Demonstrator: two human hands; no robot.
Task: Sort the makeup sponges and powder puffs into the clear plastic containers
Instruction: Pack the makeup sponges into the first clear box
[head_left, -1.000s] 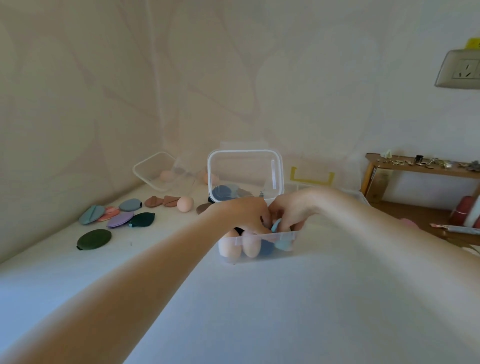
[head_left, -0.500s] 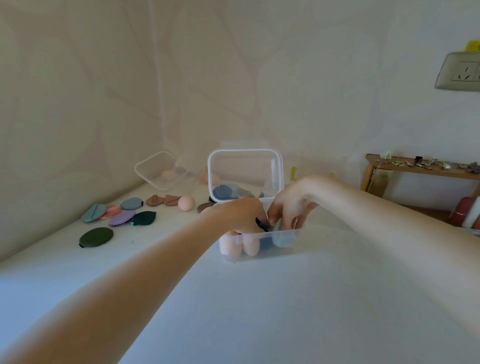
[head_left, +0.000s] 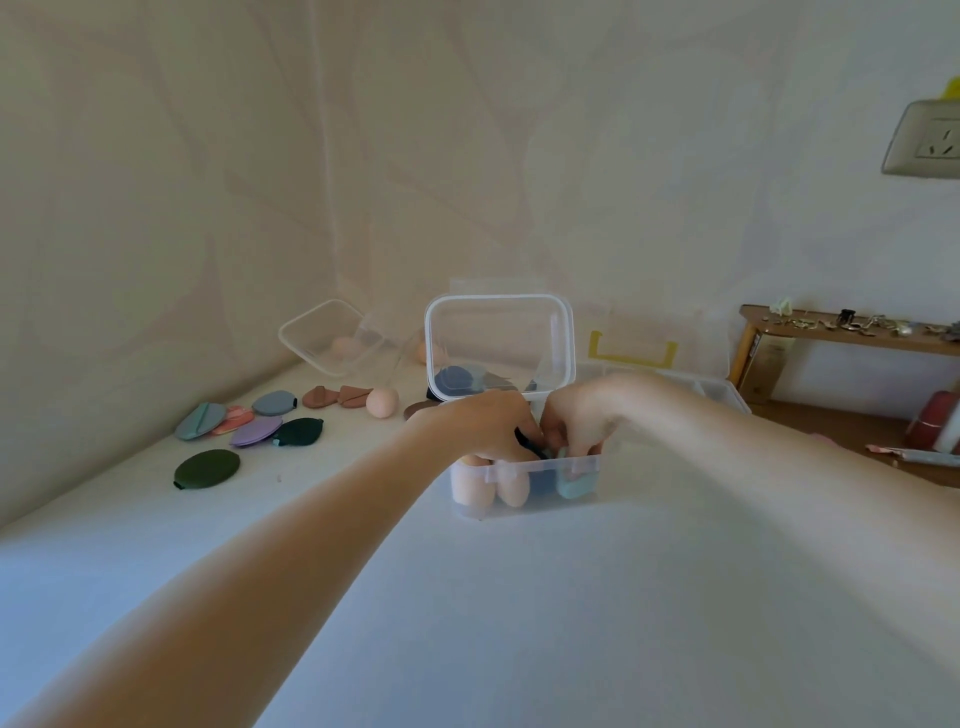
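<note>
A clear plastic container (head_left: 524, 470) stands on the white surface in the middle, its lid (head_left: 498, 345) hinged up behind it. Inside stand two peach sponges (head_left: 470, 491) and a teal puff (head_left: 576, 486). Both of my hands reach into the container from above. My left hand (head_left: 483, 426) pinches a dark puff (head_left: 530, 444), of which only a black edge shows. My right hand (head_left: 576, 421) has its fingers curled down on the top edge of the teal puff. Their fingertips are hidden inside the container.
Loose puffs lie at the left: dark green (head_left: 207, 469), purple (head_left: 254, 431), blue-grey (head_left: 200, 421), brown (head_left: 337, 396), and a peach sponge (head_left: 382, 401). A second clear container (head_left: 322, 338) sits tilted in the corner. A clear box with a yellow handle (head_left: 631, 353) and a wooden shelf (head_left: 852, 332) are at the right.
The teal puff, held up between my hands before, has gone down into the container. My right hand has lowered with it, and the left stays at the container.
</note>
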